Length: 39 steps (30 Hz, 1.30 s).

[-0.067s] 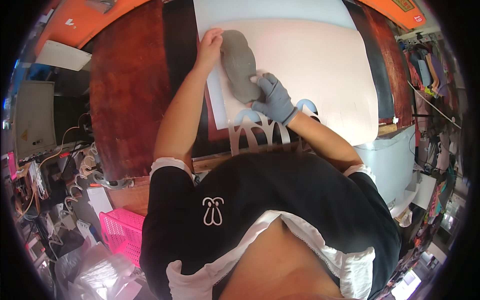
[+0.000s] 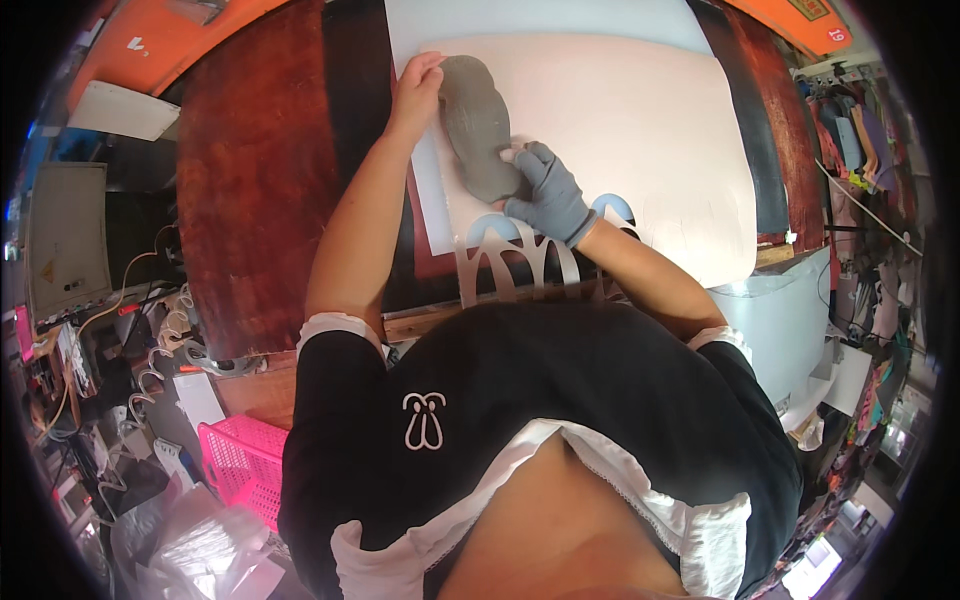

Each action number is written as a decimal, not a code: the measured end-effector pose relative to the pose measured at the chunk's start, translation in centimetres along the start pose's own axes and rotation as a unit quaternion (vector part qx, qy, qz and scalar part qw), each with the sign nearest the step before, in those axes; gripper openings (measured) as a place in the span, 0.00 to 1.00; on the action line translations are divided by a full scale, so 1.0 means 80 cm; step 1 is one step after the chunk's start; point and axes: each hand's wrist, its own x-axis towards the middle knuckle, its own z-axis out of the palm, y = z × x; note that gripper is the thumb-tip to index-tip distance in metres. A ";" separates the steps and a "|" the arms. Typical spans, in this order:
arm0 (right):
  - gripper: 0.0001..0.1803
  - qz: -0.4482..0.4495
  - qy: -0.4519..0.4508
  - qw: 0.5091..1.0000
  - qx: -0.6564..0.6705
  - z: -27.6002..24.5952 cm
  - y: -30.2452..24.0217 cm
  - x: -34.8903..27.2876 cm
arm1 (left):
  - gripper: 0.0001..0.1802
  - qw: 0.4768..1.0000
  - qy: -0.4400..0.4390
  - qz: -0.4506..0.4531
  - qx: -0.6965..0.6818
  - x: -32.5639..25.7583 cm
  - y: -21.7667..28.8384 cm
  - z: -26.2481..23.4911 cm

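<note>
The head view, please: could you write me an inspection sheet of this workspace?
Surface: dark red-brown wooden table.
Job's things: grey shoe-sole-shaped template lying flat on a pale pink sheet; sole-shaped cut-outs along the sheet's near edge.
Clutter: pink plastic basket, clear plastic bags at lower left.
Hands: bare left hand presses the template's far end; grey-gloved right hand presses its near end.
Cables: tangle at left.
Surroundings: hanging coloured pieces at right.

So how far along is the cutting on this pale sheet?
Done: the sheet's near edge already shows cut-out arches. In hand: left hand presses the grey template flat while the gloved right hand works at its lower end. Left: most of the pale sheet is uncut.
</note>
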 end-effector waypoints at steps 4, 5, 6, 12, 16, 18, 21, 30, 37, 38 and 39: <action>0.36 -0.029 -0.027 0.998 0.042 -0.004 0.009 -0.001 | 0.17 1.000 -0.002 -0.008 -0.002 0.000 0.004 0.000; 0.36 -0.049 -0.024 0.998 0.040 -0.004 0.009 -0.001 | 0.16 1.000 0.002 -0.010 -0.002 0.000 0.005 0.000; 0.36 -0.065 -0.019 0.997 0.039 -0.003 0.008 -0.001 | 0.16 1.000 0.003 -0.014 -0.003 0.000 0.007 0.000; 0.34 -0.036 -0.007 0.999 0.013 0.000 0.001 -0.006 | 0.16 0.999 0.007 -0.025 -0.019 -0.004 0.010 -0.002; 0.33 -0.038 -0.007 0.999 0.025 -0.003 -0.002 -0.005 | 0.15 1.000 0.017 0.002 -0.014 -0.005 0.009 -0.002; 0.33 -0.038 -0.011 0.999 0.033 -0.002 -0.003 -0.003 | 0.16 1.000 0.017 0.004 -0.008 -0.004 0.008 -0.001; 0.33 -0.039 -0.014 0.998 0.039 -0.010 0.003 -0.005 | 0.17 1.000 0.024 0.016 0.008 -0.005 0.005 -0.004; 0.26 0.304 0.204 0.899 -0.239 -0.275 0.144 -0.208 | 0.16 0.949 0.121 0.105 0.271 -0.213 0.025 -0.054; 0.29 0.454 0.422 0.772 -0.142 -0.306 0.230 -0.317 | 0.06 0.870 -0.002 0.210 0.446 -0.305 0.024 -0.030; 0.31 0.447 0.477 0.747 -0.124 -0.289 0.246 -0.299 | 0.05 0.869 0.020 0.201 0.453 -0.291 0.023 -0.026; 0.32 0.448 0.518 0.717 -0.130 -0.277 0.261 -0.279 | 0.04 0.866 0.041 0.200 0.457 -0.274 0.022 -0.021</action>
